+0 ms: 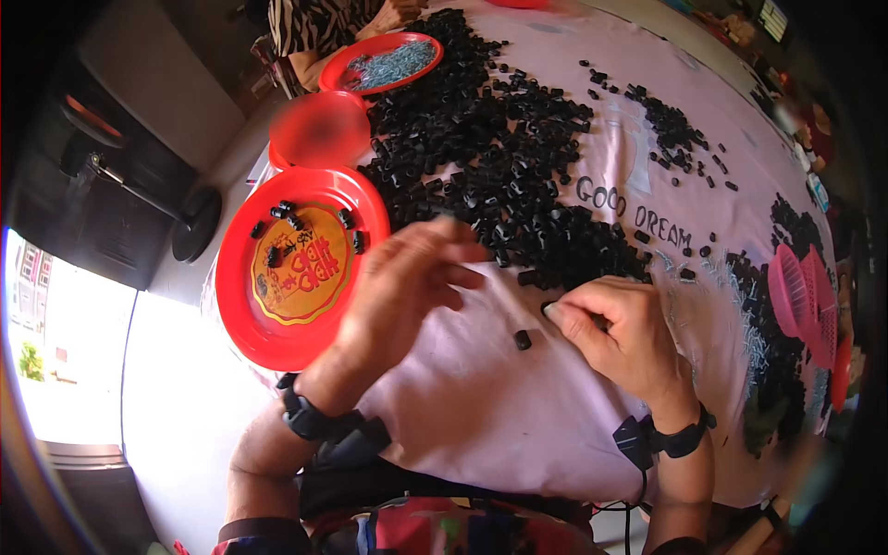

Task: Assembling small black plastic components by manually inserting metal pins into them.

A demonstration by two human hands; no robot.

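The red plate [242, 305], bearing a round gold label at its middle, lies at the desk's [481, 416] left edge and holds a few small black pieces [287, 215]. Just right of the plate, the left hand [400, 291] hovers with fingers loosely curled; whether it holds anything I cannot tell. Further right, the right hand [618, 331] pinches at the edge of the big black heap [490, 166], one loose piece [523, 339] between the hands. It looks like sorting: next, a firm pinch and a carry to the plate.

Home piecework setting, cloth-covered table [518, 407], heaps of small black parts [481, 157], red trays [287, 333], co-worker opposite [314, 28]
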